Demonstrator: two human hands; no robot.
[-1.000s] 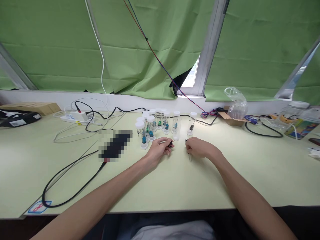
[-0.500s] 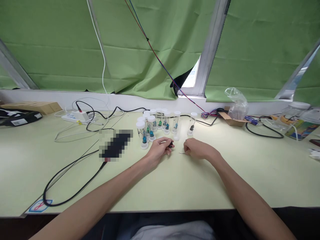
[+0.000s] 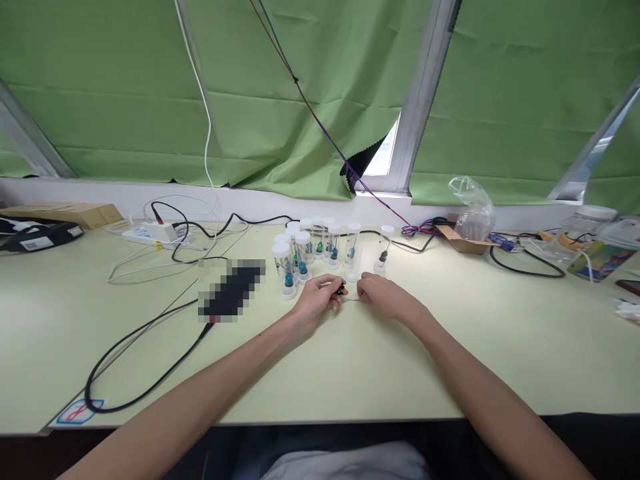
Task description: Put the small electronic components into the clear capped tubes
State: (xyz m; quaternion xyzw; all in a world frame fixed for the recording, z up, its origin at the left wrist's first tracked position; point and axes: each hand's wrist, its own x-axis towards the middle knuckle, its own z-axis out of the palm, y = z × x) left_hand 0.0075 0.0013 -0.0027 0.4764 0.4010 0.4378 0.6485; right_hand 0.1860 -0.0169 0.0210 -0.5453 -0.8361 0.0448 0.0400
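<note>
My left hand (image 3: 316,300) rests on the pale green table (image 3: 350,360), fingers curled and pinching a small black part (image 3: 341,289). My right hand (image 3: 384,295) lies just right of it, closed on a thin metal pin (image 3: 353,299) whose tip points left, almost touching the black part. Right behind both hands stands a cluster of several clear tubes with white caps (image 3: 311,252), holding small blue, green and dark pieces. One tube (image 3: 383,248) stands apart to the right.
A black device (image 3: 231,291) with a black cable (image 3: 135,347) lies left of my hands. A white power strip (image 3: 150,233) and more cables sit at the back left. A cardboard box with a plastic bag (image 3: 470,220), a jar (image 3: 583,230) and green curtains line the back.
My right hand has slid left toward my left hand and turned the thin pin from pointing down to pointing left at the black part. My left hand has stayed in place.
</note>
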